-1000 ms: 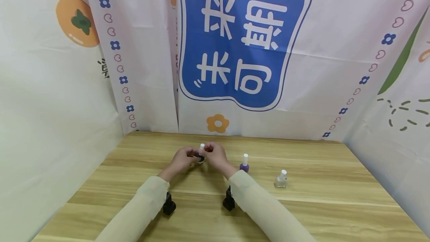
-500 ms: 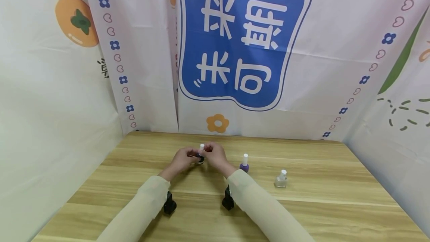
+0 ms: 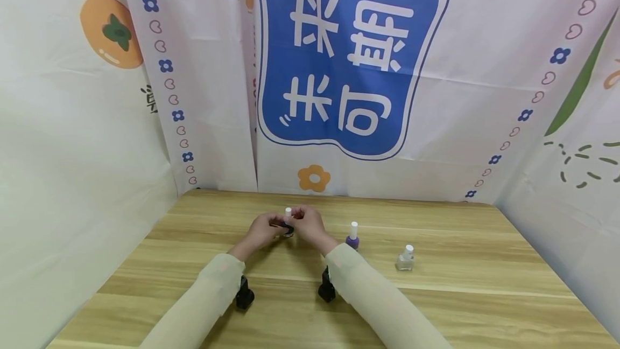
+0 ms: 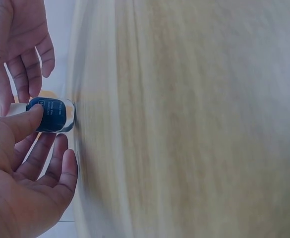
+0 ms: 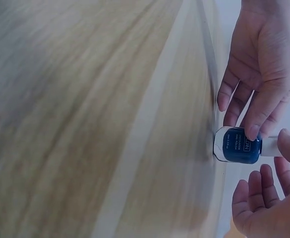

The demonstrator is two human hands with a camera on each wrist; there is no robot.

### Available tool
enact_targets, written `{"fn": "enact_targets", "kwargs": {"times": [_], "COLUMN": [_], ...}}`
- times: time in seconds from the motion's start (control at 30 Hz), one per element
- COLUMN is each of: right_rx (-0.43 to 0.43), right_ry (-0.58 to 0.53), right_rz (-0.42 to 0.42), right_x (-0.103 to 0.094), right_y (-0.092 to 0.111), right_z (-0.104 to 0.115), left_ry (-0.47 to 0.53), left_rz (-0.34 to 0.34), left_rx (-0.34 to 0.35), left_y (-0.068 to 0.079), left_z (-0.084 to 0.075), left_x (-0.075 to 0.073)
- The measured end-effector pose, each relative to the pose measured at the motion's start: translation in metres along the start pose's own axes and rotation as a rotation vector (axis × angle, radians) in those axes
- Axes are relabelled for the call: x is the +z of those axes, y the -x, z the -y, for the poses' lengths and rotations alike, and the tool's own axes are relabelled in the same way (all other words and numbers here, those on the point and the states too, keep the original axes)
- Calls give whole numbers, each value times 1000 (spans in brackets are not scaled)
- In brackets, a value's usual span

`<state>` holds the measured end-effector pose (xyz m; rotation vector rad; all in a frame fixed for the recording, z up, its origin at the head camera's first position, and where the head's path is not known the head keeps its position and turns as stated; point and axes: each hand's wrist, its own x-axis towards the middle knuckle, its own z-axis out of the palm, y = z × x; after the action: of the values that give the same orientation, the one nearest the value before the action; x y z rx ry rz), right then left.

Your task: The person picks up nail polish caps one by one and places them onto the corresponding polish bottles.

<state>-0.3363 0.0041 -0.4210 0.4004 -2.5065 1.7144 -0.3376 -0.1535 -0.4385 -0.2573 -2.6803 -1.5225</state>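
Between the two hands stands a dark blue nail polish bottle (image 5: 238, 145) with a white cap (image 3: 288, 211), upright near the far side of the table. My left hand (image 3: 260, 231) pinches the glass body; its thumb lies across the label in the left wrist view. With thumb and fingers, my right hand (image 3: 310, 226) grips the cap, and its other fingers stay spread beside the bottle. The cap's lower part is partly hidden by the fingers. The bottle's base is at the tabletop or very close to it.
On the wooden table (image 3: 460, 284), a purple nail polish bottle (image 3: 352, 238) stands just right of the right forearm. Farther right is a clear bottle with a white cap (image 3: 405, 259). A printed cloth (image 3: 223, 139) hangs along the table's back edge.
The white cap has shifted slightly left, and the right hand has moved a little left with it. The left hand stays almost still on the bottle.
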Motion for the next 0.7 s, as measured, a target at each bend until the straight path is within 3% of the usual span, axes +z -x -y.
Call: {"fn": "enact_targets", "kwargs": {"times": [0.53, 0.7], "right_rx": [-21, 18], "right_ry": [24, 34], "right_rz": [35, 28], "right_x": [0, -3], "right_y": [0, 0], "right_z": [2, 3], "left_ry": [14, 22], "left_rz": [-4, 5], "left_rx": [0, 6], "left_y": [-2, -1], "left_z": [2, 1], "left_x": [1, -2]}}
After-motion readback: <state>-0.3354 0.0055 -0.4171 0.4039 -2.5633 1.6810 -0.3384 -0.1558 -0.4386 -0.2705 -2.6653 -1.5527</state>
